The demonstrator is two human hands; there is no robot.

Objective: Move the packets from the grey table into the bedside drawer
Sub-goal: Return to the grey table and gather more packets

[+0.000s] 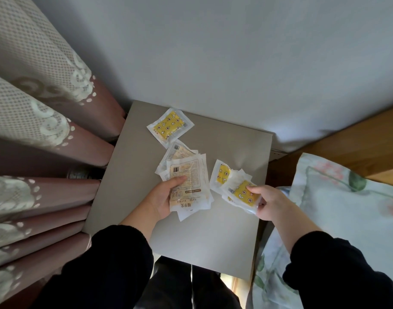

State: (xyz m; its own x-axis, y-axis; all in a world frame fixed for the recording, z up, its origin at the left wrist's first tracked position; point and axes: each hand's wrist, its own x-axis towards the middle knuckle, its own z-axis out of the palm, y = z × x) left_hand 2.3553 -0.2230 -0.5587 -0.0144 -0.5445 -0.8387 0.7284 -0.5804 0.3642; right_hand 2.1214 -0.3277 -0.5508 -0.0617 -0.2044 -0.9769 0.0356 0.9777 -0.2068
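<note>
My left grip [162,197] is clamped on a fanned stack [186,172] at mid-frame. My right grip [269,204] pinches a smaller stack [240,188] just right of it. One loose packet [170,126] lies flat on the counter [202,241] at upper middle, turned diagonally, directly above the left grip and nearer to it.

Grey table [213,237] top, seen from above. L hand [163,198] grips fanned stack of packets [186,179], printed backs up, thumb on top. R hand [270,202] pinches smaller bunch [238,188], yellow fronts showing. One lone packet [170,126] lies flat nr far edge. Curtain [39,130] left, floral bedding [347,208] right. Dark sleeves.
</note>
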